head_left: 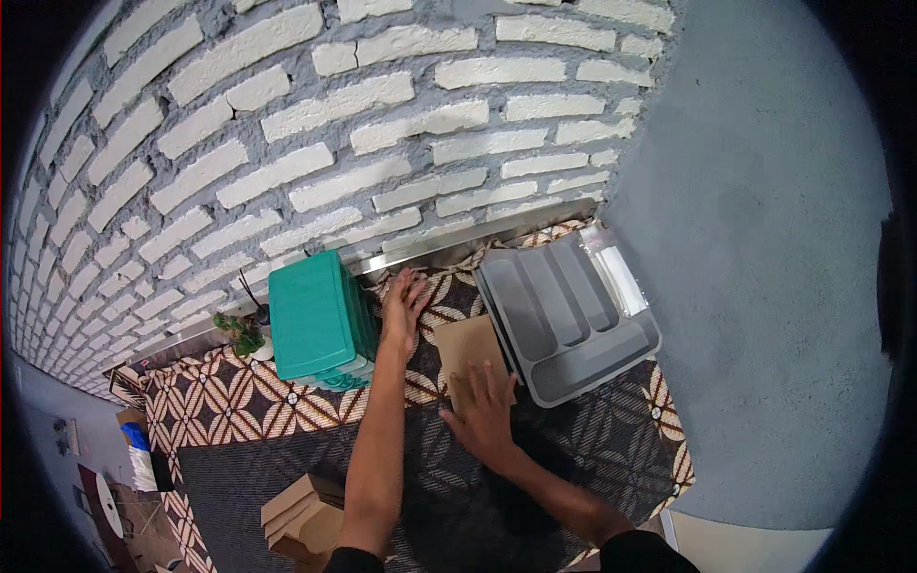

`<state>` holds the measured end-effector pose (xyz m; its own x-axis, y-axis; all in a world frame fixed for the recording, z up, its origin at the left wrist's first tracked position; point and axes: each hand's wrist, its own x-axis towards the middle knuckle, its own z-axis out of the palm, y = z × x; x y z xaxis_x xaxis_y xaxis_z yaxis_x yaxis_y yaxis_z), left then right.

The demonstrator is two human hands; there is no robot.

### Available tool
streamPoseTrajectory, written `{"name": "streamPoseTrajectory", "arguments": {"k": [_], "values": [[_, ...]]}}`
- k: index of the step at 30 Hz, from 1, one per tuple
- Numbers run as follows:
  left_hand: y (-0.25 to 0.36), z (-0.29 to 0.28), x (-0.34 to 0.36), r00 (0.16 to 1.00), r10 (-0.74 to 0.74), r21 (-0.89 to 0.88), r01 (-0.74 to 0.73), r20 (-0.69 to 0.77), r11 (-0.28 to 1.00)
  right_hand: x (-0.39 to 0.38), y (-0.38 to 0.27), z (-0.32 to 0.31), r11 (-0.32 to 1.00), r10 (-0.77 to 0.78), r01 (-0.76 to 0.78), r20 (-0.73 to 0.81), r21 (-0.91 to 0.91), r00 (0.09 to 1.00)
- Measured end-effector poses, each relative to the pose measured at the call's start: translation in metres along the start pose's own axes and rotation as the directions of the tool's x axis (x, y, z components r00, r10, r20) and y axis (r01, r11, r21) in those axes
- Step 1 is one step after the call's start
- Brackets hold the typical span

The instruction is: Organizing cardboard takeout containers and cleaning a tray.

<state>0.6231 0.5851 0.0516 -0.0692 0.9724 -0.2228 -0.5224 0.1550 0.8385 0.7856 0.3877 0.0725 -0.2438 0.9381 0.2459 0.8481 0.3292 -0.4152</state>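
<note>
My right hand (483, 420) lies with its fingers spread on a flat brown cardboard piece (464, 342). This cardboard sits against the left side of a grey cutlery tray (554, 306) with several long compartments. Farther back, my left hand (403, 304) reaches over the patterned cloth, its fingers apart and nothing seen in them. It is just right of a teal lidded box (310, 315), between the box and the cardboard. Whether it touches the box I cannot tell.
Folded cardboard boxes (304, 520) lie at the near left, beside my left forearm. A small potted plant (244, 336) and a dark reed holder (262, 312) stand left of the teal box. A white brick wall (382, 105) rises behind the table; a grey wall (764, 239) stands right.
</note>
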Motion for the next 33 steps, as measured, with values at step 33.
{"name": "streamPoseTrajectory", "arguments": {"k": [33], "values": [[0.022, 0.017, -0.273, 0.968, 0.144, 0.143, -0.116, -0.207, 0.983, 0.031, -0.020, 0.019, 0.963, -0.031, 0.120, -0.344, 0.240, 0.939]]}}
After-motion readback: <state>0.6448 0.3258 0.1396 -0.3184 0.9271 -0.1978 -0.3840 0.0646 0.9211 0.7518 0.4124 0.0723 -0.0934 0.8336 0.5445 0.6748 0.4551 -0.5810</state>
